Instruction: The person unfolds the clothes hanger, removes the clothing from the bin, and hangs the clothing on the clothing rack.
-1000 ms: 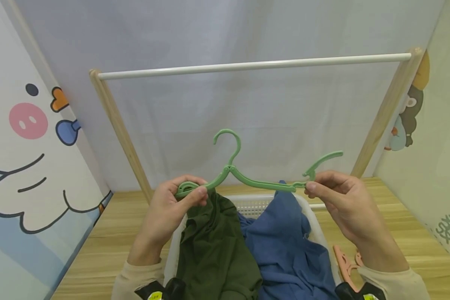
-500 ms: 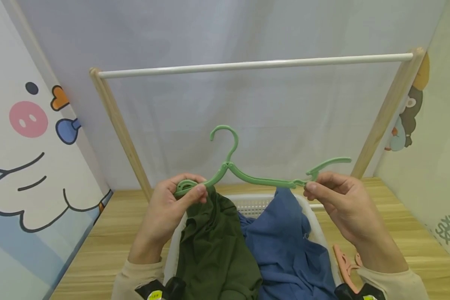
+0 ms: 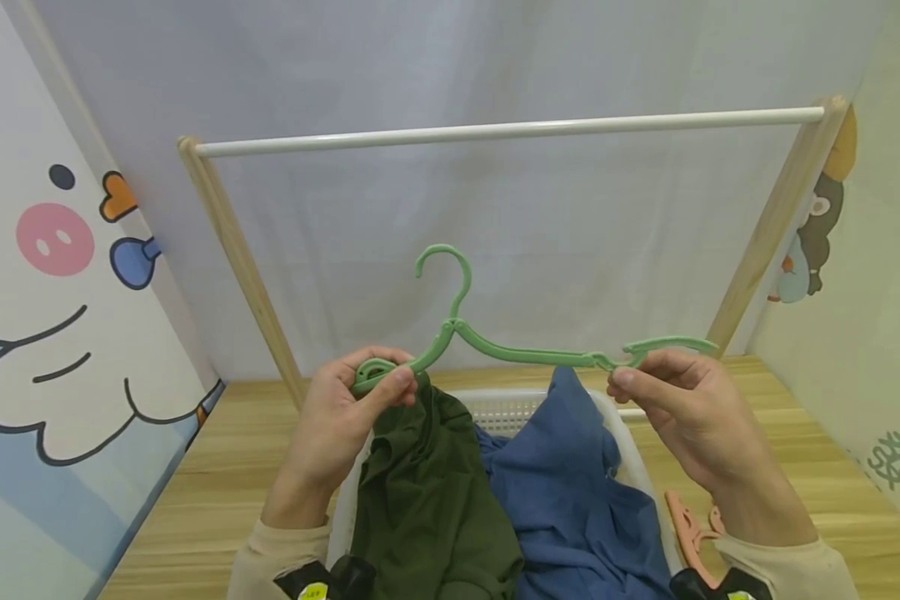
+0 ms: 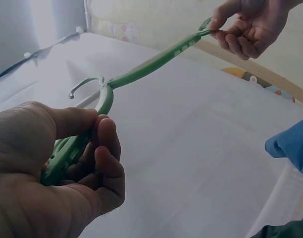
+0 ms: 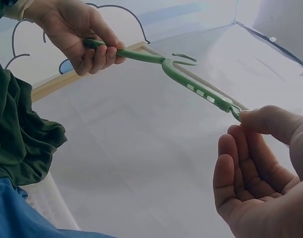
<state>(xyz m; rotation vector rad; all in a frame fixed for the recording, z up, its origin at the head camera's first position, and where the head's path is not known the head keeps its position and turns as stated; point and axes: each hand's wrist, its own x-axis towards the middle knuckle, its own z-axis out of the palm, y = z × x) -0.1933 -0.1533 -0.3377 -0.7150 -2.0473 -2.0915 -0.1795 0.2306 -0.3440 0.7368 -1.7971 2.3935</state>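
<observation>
A green folding clothes hanger [image 3: 521,354] is held up between both hands, its hook pointing upward. My left hand [image 3: 330,425] grips its left arm, which is folded back on itself; the left wrist view shows thumb and fingers curled round that arm. With thumb and fingertips my right hand [image 3: 693,408] pinches the jointed outer part of the right arm. The end piece [image 3: 671,343] of that arm lies almost level, reaching rightward past the fingers. Below the hanger are a dark green garment [image 3: 435,492] and a blue garment [image 3: 577,492].
Both garments lie in a white plastic basket [image 3: 645,475] on a wood-grain table [image 3: 195,500]. Behind it stands a rack with wooden posts [image 3: 243,258] and a white rail [image 3: 510,131]. A folded pink hanger [image 3: 690,529] lies right of the basket.
The hanger's right end piece has swung down and outward from a raised angle to nearly level. The hook has shifted slightly left and up. Both hands keep their hold.
</observation>
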